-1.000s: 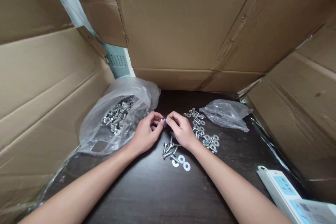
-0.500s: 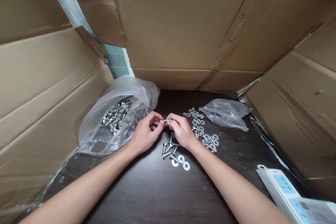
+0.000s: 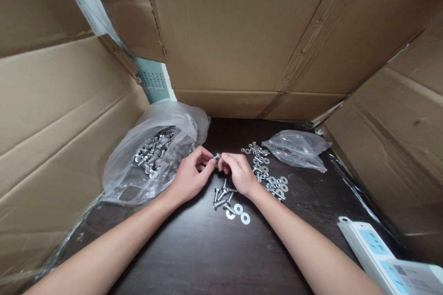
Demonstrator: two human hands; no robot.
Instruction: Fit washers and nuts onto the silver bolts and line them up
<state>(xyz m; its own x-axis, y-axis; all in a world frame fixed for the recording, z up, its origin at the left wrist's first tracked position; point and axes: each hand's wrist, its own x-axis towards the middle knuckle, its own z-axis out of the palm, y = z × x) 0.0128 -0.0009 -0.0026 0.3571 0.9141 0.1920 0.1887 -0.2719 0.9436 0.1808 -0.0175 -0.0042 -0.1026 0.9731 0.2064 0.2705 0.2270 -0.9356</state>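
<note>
Between my two hands is a small metal bolt (image 3: 217,156). My left hand (image 3: 194,169) pinches one end of it between thumb and fingertips. My right hand (image 3: 240,173) is closed, its thumb and curled fingers at the bolt's other end; any small part inside them is hidden. On the table just below lies a little group of bolts (image 3: 224,196), some with nuts or collars on them. Flat washers (image 3: 245,218) lie beside that group. To the right of my right hand, loose washers, nuts and bolts (image 3: 266,169) are spread in a pile.
A clear plastic bag (image 3: 117,166) full of bolts lies open at the left. Another clear bag (image 3: 296,147) lies at the back right. A white power strip (image 3: 368,244) sits at the front right. Cardboard walls (image 3: 242,32) surround the dark table (image 3: 194,249).
The bolt has turned, its thicker end now showing between the fingers. My right fingers have shifted slightly and curled more. Both arms stay in nearly the same place.
</note>
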